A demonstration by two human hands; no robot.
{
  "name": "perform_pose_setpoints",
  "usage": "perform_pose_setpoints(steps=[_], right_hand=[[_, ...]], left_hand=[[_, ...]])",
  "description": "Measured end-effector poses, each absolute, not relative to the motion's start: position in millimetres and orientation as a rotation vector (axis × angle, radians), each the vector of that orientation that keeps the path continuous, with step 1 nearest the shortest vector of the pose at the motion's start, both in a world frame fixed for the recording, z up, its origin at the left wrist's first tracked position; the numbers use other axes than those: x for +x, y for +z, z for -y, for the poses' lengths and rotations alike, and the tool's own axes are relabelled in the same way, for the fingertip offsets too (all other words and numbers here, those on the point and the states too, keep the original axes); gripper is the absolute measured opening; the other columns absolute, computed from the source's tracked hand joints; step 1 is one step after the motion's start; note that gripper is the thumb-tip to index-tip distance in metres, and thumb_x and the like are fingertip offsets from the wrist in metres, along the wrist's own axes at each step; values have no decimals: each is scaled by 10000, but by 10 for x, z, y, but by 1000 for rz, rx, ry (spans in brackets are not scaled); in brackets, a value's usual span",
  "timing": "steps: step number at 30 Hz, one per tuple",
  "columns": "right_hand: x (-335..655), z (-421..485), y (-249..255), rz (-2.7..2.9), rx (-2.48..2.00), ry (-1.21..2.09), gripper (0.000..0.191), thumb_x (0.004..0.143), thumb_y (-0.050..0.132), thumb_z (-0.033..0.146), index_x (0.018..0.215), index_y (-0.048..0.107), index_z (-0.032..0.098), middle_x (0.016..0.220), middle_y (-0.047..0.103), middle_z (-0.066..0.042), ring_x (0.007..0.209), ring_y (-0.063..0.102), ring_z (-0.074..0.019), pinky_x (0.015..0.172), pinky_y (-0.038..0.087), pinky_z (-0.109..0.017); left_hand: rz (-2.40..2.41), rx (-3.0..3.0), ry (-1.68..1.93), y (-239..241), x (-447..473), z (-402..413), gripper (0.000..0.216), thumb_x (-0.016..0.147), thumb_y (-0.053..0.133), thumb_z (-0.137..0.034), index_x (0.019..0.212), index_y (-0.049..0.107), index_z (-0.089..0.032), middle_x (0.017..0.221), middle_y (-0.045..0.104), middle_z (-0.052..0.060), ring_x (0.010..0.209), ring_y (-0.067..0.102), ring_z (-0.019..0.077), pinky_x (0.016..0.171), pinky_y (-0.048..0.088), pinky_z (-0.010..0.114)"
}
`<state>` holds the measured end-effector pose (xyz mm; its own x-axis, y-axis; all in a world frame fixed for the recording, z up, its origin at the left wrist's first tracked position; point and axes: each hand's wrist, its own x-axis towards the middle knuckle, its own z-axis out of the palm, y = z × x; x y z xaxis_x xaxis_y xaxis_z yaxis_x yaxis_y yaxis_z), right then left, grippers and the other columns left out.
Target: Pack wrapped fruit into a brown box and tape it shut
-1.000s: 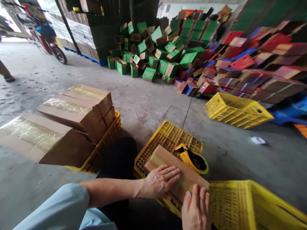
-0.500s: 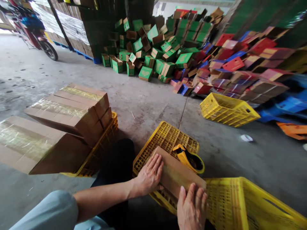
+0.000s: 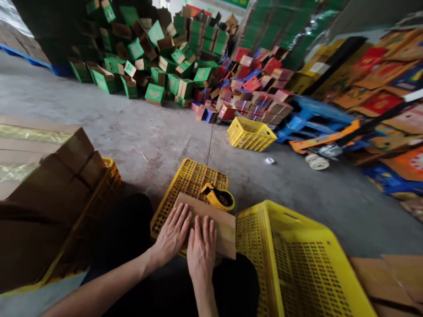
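A brown cardboard box with a strip of tape along its top lies on an upturned yellow plastic crate. My left hand rests flat on the box's left part, fingers stretched. Beside it my right hand also lies flat on the top, fingers out and nothing gripped. Just beyond the box, on the crate, sits a yellow-and-black tape dispenser.
To the right stands an open yellow crate. Taped cartons fill another crate at the left. Further off are a small yellow crate, an orange pallet jack, blue pallets, and heaps of green boxes and red boxes.
My right hand has slid left along the box, close to my left hand. The view has swung right, bringing the pallet jack and more of the right crate into sight.
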<state>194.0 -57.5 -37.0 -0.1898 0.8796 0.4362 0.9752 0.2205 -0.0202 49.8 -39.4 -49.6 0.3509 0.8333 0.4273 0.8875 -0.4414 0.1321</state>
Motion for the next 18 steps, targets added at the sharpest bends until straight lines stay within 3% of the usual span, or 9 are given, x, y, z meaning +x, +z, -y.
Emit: perform_pose_setpoints(steps=[2,5,9,12,18], right_hand=[[1892,610,-361,2163,-1674,-289,494,1111,337,309,1522,562,151,1599,504,-173,1484,458,-370,1174,426,-562],[1882,652,-294,2183,-1618,-157,473,1105,365,287,1505,579,153,1585,530,-138,1504,442,-351,1185,439,-552],[2022,730,-166,2223,-1528,-41,427,1096,430,278,1477,607,201,1534,595,-86,1491,472,-319,1172,473,-524],[2243,816,-123,2197,-1531,-57,408,1104,444,290,1466,613,209,1467,654,-83,1403,573,-289,1139,502,-492],[2489,854,-162,2010,-1661,-218,402,1108,461,314,1398,660,121,1431,674,-135,1312,618,-290,1097,513,-446]], left_hand=[[1516,-2468,-675,-489,453,384,541,1025,467,-192,1553,453,-76,1695,328,213,1603,232,365,1265,331,524],[1438,-2478,-696,-460,388,380,516,1038,448,-212,1529,486,-61,1668,379,227,1588,287,357,1265,338,508],[1431,-2549,-705,-392,328,395,701,1016,561,-486,1568,446,-69,1669,360,255,1579,307,381,1260,347,511],[1432,-2619,-682,-334,297,411,893,909,688,-642,1616,399,-179,1706,286,238,1573,316,396,1235,381,511],[1487,-2661,-702,-348,301,459,880,854,798,-496,1602,416,-233,1737,232,191,1593,260,403,1249,344,555]])
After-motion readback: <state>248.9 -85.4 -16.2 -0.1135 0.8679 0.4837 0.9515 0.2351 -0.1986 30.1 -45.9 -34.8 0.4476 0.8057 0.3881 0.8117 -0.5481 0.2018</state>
